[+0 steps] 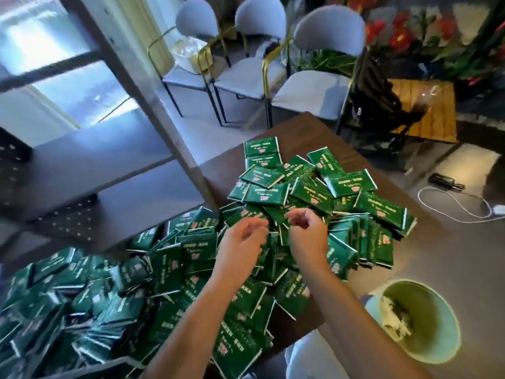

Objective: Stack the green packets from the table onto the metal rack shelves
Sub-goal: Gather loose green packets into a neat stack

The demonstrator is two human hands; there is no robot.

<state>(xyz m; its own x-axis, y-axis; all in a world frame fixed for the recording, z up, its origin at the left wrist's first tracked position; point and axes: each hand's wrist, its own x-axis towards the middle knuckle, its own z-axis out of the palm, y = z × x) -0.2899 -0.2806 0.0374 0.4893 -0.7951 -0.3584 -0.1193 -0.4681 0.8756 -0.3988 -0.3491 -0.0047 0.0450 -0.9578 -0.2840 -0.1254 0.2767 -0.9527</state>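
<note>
A big loose heap of green packets covers the dark brown table, spreading down to the lower left. My left hand and my right hand hover side by side just above the middle of the heap, fingers loosely curled, holding nothing. The metal rack stands at the left, its slanting upright post rising past the table's left edge. Its dark shelves carry no packets that I can see.
Three grey chairs stand behind the table. A pale green bin with crumpled paper sits on the floor at the lower right. A black charger and white cable lie on the floor to the right. Red flowers are at the back right.
</note>
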